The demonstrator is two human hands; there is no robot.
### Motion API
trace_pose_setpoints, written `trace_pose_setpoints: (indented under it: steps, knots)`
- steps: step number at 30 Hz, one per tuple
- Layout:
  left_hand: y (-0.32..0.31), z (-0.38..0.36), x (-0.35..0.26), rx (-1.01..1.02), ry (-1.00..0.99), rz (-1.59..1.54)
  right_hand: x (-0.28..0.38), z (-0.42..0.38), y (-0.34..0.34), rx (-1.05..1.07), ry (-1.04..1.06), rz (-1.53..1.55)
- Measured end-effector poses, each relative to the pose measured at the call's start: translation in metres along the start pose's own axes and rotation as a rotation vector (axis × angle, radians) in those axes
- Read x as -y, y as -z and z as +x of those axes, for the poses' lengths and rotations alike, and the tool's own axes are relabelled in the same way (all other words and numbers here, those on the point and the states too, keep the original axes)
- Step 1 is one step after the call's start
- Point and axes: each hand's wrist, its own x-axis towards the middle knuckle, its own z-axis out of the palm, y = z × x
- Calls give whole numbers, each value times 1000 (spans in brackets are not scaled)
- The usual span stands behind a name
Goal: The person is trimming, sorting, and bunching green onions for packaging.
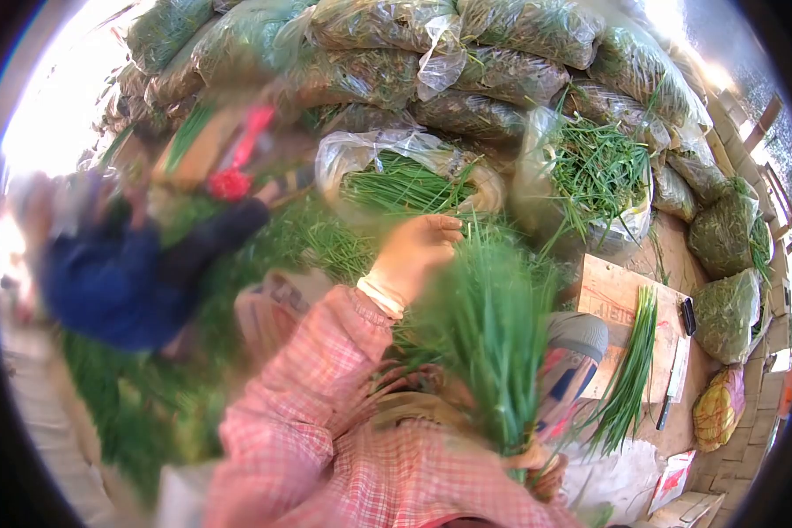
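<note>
My left hand [416,255], at the end of a pink checked sleeve, is raised beside the tips of a bunch of long green stalks [493,326]. Its fingers are bent, and whether anything is between them is hidden. Low in the view, my right hand [537,458] is wrapped round the lower end of that bunch, which stands upright and fans out at the top. To the right, another bundle of green stalks [629,374] lies across a wooden board [603,295]. A knife [674,378] rests at the board's right edge.
Open plastic bags of greens [405,180] [598,172] stand ahead, with filled bags [519,75] stacked behind. A blurred person in blue [119,282] is at the left, near loose greens [141,396]. A yellow net bag [720,407] sits far right.
</note>
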Motion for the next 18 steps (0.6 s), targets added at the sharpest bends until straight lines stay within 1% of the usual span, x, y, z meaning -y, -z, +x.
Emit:
trace_pose_setpoints:
  steps: [1, 2, 3, 4, 5, 6, 7, 9, 10, 11, 13, 14, 15, 16, 17, 18]
  knots:
    - [1, 0, -3, -65, -32, 25, 4, 1, 0, -31, -44, 20]
    - [1, 1, -9, -131, -65, 50, 8, 3, 2, -29, -34, 0]
    - [4, 4, -14, -197, -99, 76, 10, -1, 3, -8, -152, 60]
    - [12, 9, -20, -252, -108, -5, 13, -5, 5, 7, -270, 118]
    - [25, 13, -28, -309, -118, -87, 16, -25, 7, 42, -517, 255]
    - [42, 17, -32, -302, -155, -34, 19, -30, 9, 6, -651, 337]
    - [58, 17, -35, -293, -191, 16, 22, -33, 11, -44, -784, 420]
    - [72, 6, -45, -442, -319, 390, 40, -2, 11, -315, -798, 459]
    - [75, 2, -43, -421, -274, 403, 51, 16, 12, -468, -793, 468]
    - [68, -5, -30, -330, -187, 366, 60, 31, 15, -625, -776, 470]
    - [38, -26, 4, 36, 36, 238, 50, 70, 27, -837, -643, 380]
    - [18, -36, 19, 287, 34, 430, 46, 90, 33, -933, -576, 323]
    - [-4, -47, 22, 454, 32, 490, 63, 139, 42, -1019, -491, 428]
    - [-18, -51, 39, 547, -38, 338, 29, 152, 50, -999, -392, 432]
    - [-29, -58, 51, 532, -5, 295, 33, 189, 50, -1068, -388, 445]
    - [-37, -63, 54, 456, -26, 359, 17, 217, 44, -1191, -292, 475]
